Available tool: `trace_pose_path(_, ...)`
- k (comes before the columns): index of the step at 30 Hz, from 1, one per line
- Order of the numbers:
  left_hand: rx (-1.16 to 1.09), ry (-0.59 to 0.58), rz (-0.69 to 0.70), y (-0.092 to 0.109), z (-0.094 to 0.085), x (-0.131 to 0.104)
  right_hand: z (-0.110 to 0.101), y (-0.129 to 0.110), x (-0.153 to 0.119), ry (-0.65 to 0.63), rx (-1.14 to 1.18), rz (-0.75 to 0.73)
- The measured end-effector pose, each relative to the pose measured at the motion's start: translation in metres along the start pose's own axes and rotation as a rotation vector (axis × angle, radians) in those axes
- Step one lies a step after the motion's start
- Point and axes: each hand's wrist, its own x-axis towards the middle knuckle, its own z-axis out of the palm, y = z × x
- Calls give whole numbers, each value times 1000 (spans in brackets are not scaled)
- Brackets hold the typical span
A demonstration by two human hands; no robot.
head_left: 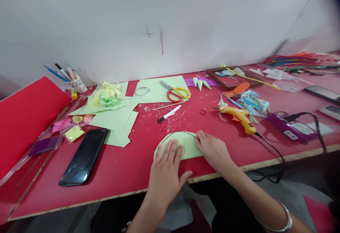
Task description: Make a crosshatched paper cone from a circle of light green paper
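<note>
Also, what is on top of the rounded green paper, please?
The left hand lies on the paper, the right hand at its right end; a dark line shows along its curve. What the hands cover is hidden.

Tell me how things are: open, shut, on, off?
Rounded green paper, lying flat.
Left hand, spread on that paper.
Right hand, curled at its edge.
Nearest phone, screen dark.
Scissors, blades look shut.
White pen, lying down.
Glue gun, lying sideways, can't tell if on.
Purple socket box, black cord attached.
</note>
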Motion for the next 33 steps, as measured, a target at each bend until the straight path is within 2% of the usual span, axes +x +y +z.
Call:
trace_pose_path(5, -88, -82, 29, 13, 3, -3, 2, 2, 1, -2, 1, -14)
trace_pose_path(12, -112, -126, 31, 11, 7, -1, 3, 2, 1, 18, -36, -6)
trace_pose_path(22, -74, -74, 113, 3, 11, -3, 5, 1, 1, 26, -29, 2)
trace_pose_path(29, -20, -35, 128, 3, 12, -5, 12, 20, 2, 92, 249, -160)
trace_pose_path(33, 16, -16, 109, 5, 13, -7, 12, 20, 1, 105, 256, -143)
